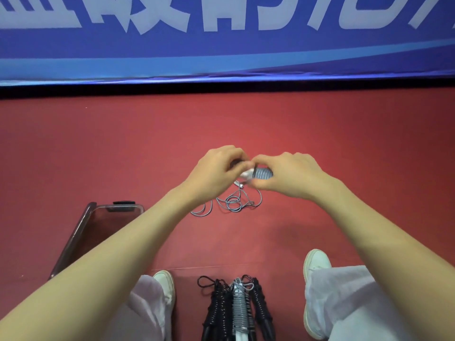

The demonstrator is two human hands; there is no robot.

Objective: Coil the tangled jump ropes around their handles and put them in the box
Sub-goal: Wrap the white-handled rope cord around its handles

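Two-handed: left hand (216,169), right hand (291,177) grip grey-wound handles (263,173); loose cord (234,203) below.

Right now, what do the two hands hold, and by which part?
Both hold the grey jump rope: left hand at the white handle end, right hand round the coiled part.

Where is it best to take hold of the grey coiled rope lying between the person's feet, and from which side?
Take the grey coiled rope around its wound middle, from above. A black coiled rope lies close on each side, so a sideways approach looks blocked.
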